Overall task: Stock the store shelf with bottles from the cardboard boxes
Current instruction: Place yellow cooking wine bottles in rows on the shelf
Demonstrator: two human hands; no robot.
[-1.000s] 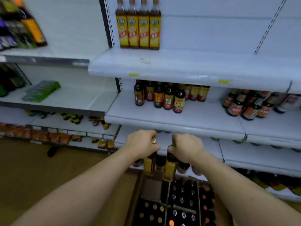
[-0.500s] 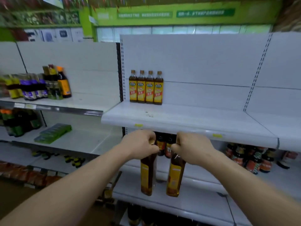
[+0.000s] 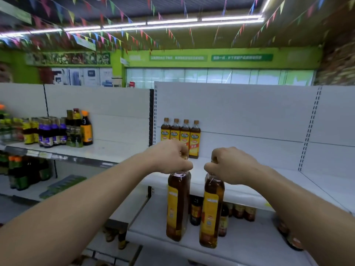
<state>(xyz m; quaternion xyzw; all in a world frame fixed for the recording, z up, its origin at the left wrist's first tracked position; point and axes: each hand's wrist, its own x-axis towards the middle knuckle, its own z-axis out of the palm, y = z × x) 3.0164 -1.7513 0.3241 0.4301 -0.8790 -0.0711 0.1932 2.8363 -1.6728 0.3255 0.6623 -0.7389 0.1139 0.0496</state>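
Observation:
My left hand (image 3: 170, 157) grips the neck of a tall amber bottle with a yellow label (image 3: 177, 206), which hangs in the air before the shelves. My right hand (image 3: 229, 166) grips the neck of a second, like bottle (image 3: 211, 214) beside it. Both caps are hidden inside my fists. Behind my hands, a row of several matching bottles (image 3: 181, 138) stands at the left end of the white top shelf (image 3: 269, 171). The cardboard boxes are out of view.
Small dark sauce bottles (image 3: 238, 211) stand on the shelf below (image 3: 240, 246). The neighbouring shelf unit on the left carries mixed dark bottles (image 3: 57, 130). The top shelf is bare to the right of the matching row. A perforated upright (image 3: 309, 129) divides the bays.
Both hands have lifted the two bottles from the box on the floor up to the level of the top shelf. My view has tilted up, and the box has left the frame.

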